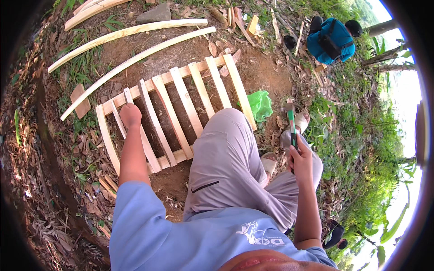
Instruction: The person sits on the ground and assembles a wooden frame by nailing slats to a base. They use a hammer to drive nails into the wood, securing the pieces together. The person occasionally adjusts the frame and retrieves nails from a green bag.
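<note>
A ladder-like frame of pale wooden slats nailed or laid across two rails (178, 74) lies on the bare ground in front of me. My left hand (130, 115) is closed in a fist at the frame's left part, around a wooden slat (148, 147) near the far rail. In my right hand (301, 160), beside my raised right knee, is a hammer (291, 119) with a green and black handle, its head pointing up and away from the frame. My left knee covers the frame's near right part.
Long loose wooden strips (135, 59) lie beyond the frame, with a flat grey stone (154, 13) farther off. A green plastic bag (260, 105) touches the frame's right side. Wood offcuts (252, 25) are scattered at the back. A person in blue (332, 41) crouches at far right.
</note>
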`<act>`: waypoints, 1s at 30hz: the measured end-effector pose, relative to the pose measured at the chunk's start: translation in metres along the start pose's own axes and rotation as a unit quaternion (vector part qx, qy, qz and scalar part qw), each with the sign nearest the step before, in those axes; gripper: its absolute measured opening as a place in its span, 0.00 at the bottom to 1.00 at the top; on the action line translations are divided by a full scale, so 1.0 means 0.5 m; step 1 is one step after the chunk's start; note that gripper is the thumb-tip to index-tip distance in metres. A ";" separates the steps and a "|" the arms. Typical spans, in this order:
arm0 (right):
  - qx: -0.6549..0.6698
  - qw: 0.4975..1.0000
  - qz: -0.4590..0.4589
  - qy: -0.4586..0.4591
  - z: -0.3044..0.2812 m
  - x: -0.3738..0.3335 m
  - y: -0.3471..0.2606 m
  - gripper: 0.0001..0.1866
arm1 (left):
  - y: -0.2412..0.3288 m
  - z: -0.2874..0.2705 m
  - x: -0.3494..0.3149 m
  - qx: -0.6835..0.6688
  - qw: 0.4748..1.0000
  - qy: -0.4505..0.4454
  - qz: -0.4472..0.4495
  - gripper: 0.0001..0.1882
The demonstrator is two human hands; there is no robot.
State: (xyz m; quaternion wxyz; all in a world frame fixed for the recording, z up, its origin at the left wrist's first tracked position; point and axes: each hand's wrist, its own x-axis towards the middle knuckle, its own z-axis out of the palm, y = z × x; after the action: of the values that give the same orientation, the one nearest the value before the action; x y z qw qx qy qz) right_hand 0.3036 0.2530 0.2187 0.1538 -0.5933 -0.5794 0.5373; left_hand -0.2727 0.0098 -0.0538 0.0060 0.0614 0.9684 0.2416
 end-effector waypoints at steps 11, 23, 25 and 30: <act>0.245 0.963 0.088 0.068 -0.226 -0.050 0.128 0.26 | 0.043 -0.056 -0.019 0.039 0.998 0.002 0.054 0.22; 0.199 0.977 0.064 0.050 -0.209 -0.040 0.156 0.21 | 0.002 -0.255 -0.244 0.162 0.947 0.012 0.277 0.13; 0.202 0.976 0.062 0.050 -0.206 -0.040 0.151 0.21 | -0.022 -0.292 -0.276 0.166 0.957 0.034 0.236 0.16; 0.200 0.976 0.062 0.057 -0.201 -0.038 0.153 0.22 | -0.088 -0.331 -0.295 0.098 0.993 -0.022 0.064 0.23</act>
State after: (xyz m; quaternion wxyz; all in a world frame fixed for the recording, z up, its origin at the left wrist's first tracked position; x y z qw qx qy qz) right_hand 0.4301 0.2597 0.2035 0.2684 -0.6154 -0.4124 0.6157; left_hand -0.1385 -0.1242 0.0689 0.0060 0.1284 0.9811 0.1443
